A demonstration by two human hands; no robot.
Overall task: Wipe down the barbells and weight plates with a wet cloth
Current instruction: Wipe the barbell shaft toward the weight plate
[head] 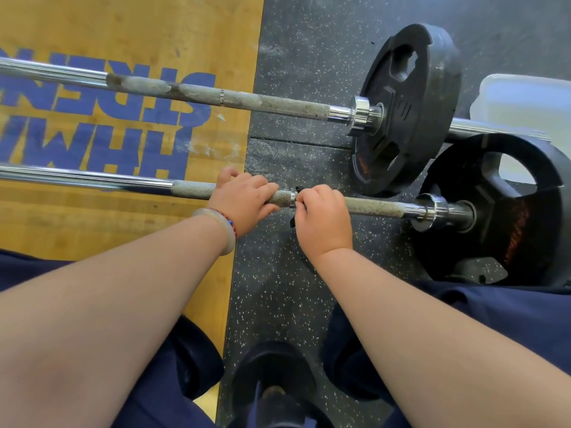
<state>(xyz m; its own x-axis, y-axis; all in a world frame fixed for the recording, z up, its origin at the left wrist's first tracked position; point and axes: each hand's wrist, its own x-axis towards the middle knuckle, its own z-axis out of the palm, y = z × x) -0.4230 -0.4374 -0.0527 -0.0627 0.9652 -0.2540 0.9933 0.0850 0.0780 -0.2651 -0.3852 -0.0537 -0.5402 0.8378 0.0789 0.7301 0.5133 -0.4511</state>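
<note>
Gripping the near barbell (374, 206) at the left edge of the rubber floor (278, 288), left hand (244, 196) wrapped round the knurl, right hand (321, 214) clenched on some dark scrap (298, 189) (cloth? can't tell), the person risks rolling it if scrubbing gets hard.

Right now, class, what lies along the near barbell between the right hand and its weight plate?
In the head view, only bare knurled shaft and the chrome collar separate the right hand from the weight plate.

Floor gap (293, 149) between barbells (278, 104), seemingly passable
</note>
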